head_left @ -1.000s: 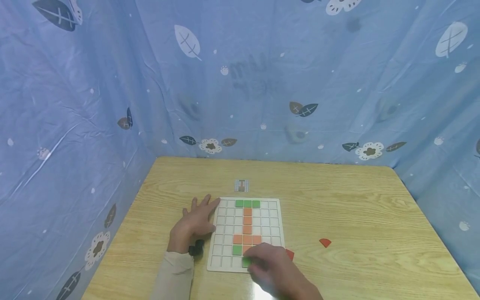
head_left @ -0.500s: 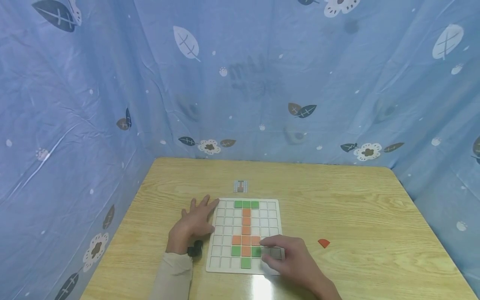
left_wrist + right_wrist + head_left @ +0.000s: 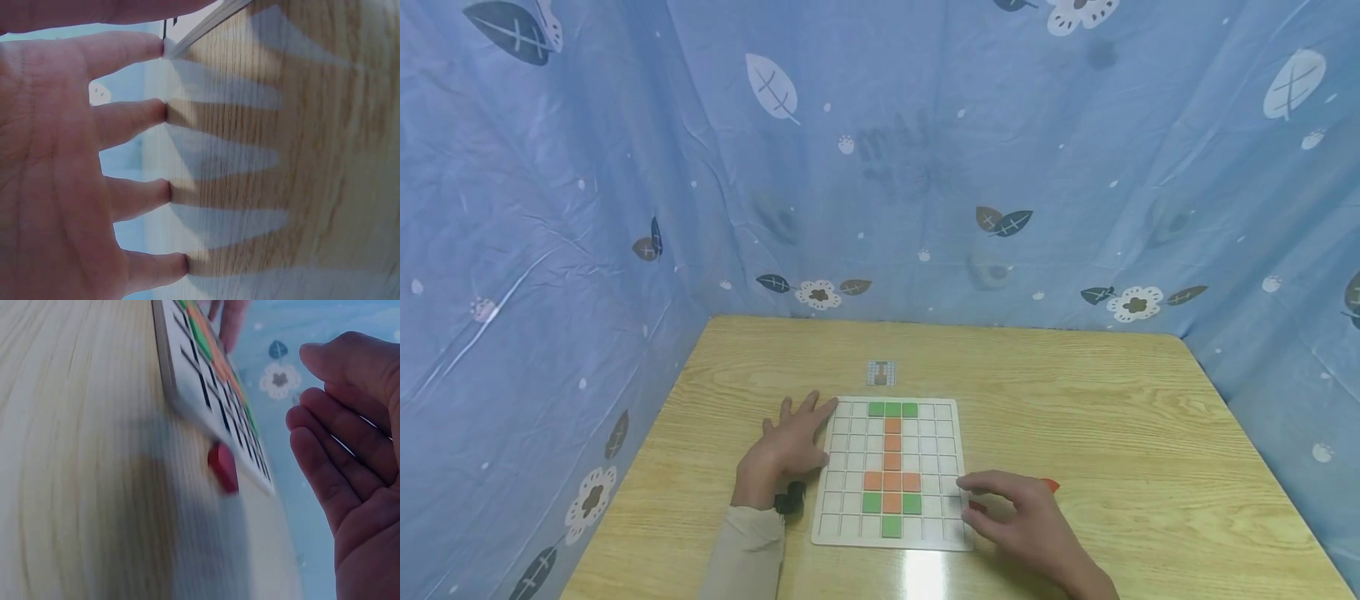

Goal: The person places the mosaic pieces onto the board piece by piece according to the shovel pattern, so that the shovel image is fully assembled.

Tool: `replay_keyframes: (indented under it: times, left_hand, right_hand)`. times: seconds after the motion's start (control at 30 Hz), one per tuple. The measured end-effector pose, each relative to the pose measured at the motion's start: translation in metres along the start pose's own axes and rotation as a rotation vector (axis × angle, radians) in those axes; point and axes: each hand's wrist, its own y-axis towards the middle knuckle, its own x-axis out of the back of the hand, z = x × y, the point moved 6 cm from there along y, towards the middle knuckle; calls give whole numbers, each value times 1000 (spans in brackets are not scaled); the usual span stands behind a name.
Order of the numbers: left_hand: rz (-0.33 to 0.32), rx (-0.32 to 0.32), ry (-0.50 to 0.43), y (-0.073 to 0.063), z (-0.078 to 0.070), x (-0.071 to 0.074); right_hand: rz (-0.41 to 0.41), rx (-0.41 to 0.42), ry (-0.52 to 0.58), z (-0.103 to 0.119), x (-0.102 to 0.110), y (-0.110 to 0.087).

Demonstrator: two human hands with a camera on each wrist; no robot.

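A white gridded board (image 3: 842,467) lies on the table, with green tiles (image 3: 892,409) and orange tiles (image 3: 892,461) set in some squares. My left hand (image 3: 790,446) is spread at the board's left side, thumb and index fingertip at its edge. In the left wrist view its fingertips (image 3: 159,109) rest on the wood. My right hand (image 3: 1026,517) is at the board's right edge, fingers loosely bent and holding nothing. A red piece (image 3: 976,506) shows between its thumb and index finger in the head view; the right wrist view shows this red block (image 3: 224,467) beside the board's edge, apart from the fingers.
Behind the board lies a small pattern card (image 3: 881,372). Another red piece (image 3: 1052,484), wedge-shaped, is partly hidden behind my right hand. A blue patterned curtain (image 3: 925,167) encloses the wooden table (image 3: 1135,417) at the back and sides.
My right hand has moved right from over the board's lower middle to its right edge, uncovering a green tile right of the lowest orange one. My left hand stays put.
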Motion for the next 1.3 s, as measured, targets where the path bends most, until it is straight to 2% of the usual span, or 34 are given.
replay_keyframes:
  times: [0.23,0.43,0.77,0.87,0.97,1.3]
  left_hand:
    - [3,0,4,-1,1,-1]
    - [-1,8,0,-3,2,-1]
    - [1,-4,0,-2,2,0]
    - [-2,-9,-10,-2,1,0]
    - [-14,-21,-20,0,2,-2]
    - [7,-12,-7,0,1,0]
  right_hand:
    - [-48,22,-69,-6,14,-11]
    - [-32,-47,-128,-14,17,-20]
    - [43,-289,-31,-30,7,-30]
    - [50,-332,-12,-33,5,-31]
    - [51,-325,-1,-33,3,-32]
    - [36,-192,-31,-30,-2,-28]
